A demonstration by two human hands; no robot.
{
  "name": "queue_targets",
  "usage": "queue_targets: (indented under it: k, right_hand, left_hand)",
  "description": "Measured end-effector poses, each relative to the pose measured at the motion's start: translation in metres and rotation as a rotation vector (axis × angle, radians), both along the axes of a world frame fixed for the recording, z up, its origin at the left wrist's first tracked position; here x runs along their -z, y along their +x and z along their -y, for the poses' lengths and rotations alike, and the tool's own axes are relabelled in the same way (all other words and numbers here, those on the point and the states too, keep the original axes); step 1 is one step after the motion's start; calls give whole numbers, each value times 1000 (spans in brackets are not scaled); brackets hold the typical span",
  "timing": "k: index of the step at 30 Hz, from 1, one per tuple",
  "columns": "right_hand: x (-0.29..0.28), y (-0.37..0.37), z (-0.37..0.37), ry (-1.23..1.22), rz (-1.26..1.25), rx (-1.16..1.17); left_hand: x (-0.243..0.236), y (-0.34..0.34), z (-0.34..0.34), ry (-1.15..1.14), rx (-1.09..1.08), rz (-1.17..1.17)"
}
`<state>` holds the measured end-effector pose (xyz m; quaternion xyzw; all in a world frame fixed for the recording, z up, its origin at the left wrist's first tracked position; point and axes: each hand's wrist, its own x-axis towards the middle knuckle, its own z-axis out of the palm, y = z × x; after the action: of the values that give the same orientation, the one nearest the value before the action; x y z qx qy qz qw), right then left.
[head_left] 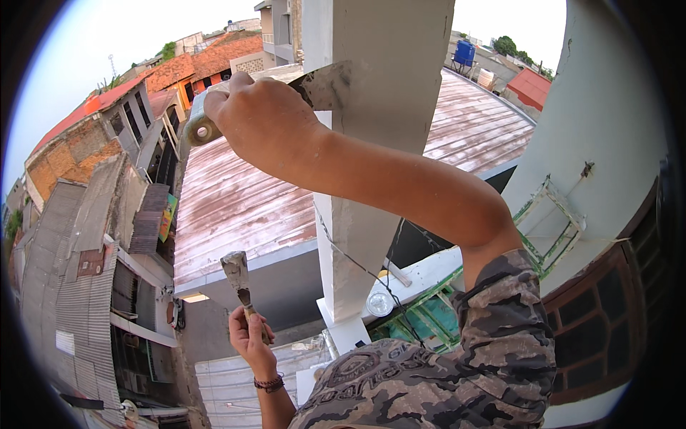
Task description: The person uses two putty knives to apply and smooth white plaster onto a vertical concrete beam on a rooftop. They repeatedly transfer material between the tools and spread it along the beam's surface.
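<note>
My right hand (271, 121) is raised and closed round the handle of a wide putty knife (333, 80), whose holed handle end pokes out at the left. Its broad, grey-smeared blade lies at the face of the white pillar (389, 50) and appears to touch it. Lower down and to the left, my left hand (250, 342) grips a narrower putty knife (236, 273) upright, apart from the pillar. Pale paste clings to this smaller blade.
A rusty corrugated roof (243, 207) stretches behind the pillar. Black wires (371, 275) hang around the pillar's lower part. A clear round container (379, 304) stands on a white ledge by a green metal frame (429, 314). On the right is a pale wall (607, 129) with a wooden window (597, 322).
</note>
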<state>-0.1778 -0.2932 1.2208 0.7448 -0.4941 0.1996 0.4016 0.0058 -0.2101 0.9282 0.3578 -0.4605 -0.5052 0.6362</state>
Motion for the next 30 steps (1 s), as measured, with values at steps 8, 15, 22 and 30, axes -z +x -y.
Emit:
queue_targets:
  k: [8,15,22,30]
  right_hand:
    - [-19,11,-8,-255,-42,-174]
    - [4,12,-21,22,-48,14]
    - [-13,-7,5,-128,-36,-52]
    - [-17,30,-22,-139,4,-206]
  left_hand:
    - [2,-5,3,7,24,8]
    - [-6,-6,0,8,21,25]
    - [-8,-8,-4,20,29,22]
    - [-15,-13,-5,30,50,35]
